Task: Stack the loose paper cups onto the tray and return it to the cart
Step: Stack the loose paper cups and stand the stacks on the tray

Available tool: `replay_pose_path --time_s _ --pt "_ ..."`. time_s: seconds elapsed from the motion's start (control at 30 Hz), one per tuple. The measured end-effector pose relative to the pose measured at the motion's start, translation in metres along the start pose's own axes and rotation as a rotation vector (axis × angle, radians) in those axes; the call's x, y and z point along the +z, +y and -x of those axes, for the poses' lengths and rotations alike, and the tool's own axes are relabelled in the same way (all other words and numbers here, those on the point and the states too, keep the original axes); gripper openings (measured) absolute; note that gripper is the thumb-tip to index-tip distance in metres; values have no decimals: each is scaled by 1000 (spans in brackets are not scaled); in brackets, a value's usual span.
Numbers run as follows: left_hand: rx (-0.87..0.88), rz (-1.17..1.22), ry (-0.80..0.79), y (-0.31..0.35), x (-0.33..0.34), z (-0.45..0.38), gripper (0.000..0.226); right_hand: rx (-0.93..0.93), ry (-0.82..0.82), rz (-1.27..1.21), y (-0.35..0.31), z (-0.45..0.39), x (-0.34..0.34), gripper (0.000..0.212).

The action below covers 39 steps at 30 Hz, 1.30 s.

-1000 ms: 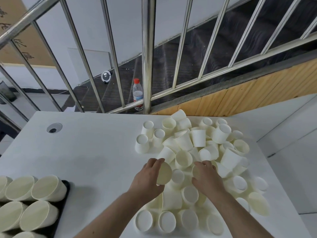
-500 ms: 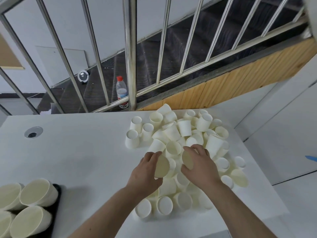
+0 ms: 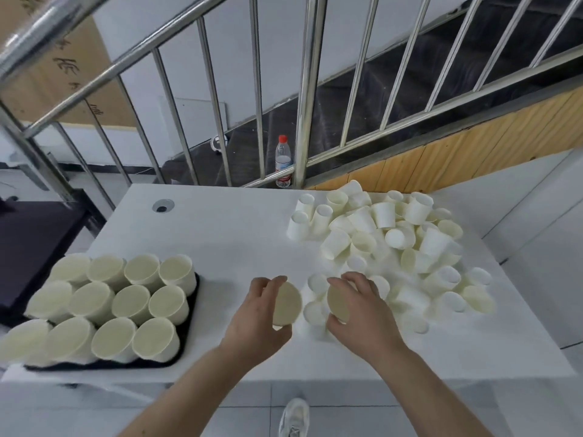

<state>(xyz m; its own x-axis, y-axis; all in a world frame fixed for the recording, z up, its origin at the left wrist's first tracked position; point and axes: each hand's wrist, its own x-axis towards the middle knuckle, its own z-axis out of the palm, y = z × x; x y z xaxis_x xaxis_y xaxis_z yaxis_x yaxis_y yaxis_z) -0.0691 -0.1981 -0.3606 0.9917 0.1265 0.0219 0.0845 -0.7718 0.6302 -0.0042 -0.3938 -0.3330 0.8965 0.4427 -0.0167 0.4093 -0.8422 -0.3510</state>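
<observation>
**Head view: 2 cups in hand, tray part-filled**

The left hand (image 3: pixel 257 313) is gripping 1 paper cup (image 3: pixel 286 304), fingers curled round its wall, mouth turned toward the right. The right hand (image 3: pixel 358 305) is gripping a second cup (image 3: pixel 338 302) the same way, mouth facing left. Both are hovering over the white table (image 3: pixel 220 241), at the near edge of the loose pile (image 3: pixel 388 244), which is lying in a heap across the table's right side.

The black tray (image 3: pixel 189 323) is sitting at the table's left near corner, carrying 12 stacks of cups (image 3: pixel 126 298), all leaning.

No cart can be identified with certainty.

Risks, as judged:
- The thin walls are likely crushing if squeezed while the 2 cups are being nested.
- The stacks are already tilting; a cup dropped on off-centre could be toppling 1 into its neighbours.
- The tray's near edge is close to the table edge, so a nudge could be tipping it off.
</observation>
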Motion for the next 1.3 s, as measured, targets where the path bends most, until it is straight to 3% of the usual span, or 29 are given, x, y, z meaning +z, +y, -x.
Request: replay_pose_path --time_s 0.53,0.87,1.3 --pt "-189 -42 97 -106 -105 80 80 -211 -123 -63 -157 2 56 61" --pt "-202 -90 -7 -195 -167 84 78 -222 -225 -72 -260 -28 103 63" --pt "-148 -180 -169 -237 -174 78 75 -196 -288 -1 -292 -39 137 63"
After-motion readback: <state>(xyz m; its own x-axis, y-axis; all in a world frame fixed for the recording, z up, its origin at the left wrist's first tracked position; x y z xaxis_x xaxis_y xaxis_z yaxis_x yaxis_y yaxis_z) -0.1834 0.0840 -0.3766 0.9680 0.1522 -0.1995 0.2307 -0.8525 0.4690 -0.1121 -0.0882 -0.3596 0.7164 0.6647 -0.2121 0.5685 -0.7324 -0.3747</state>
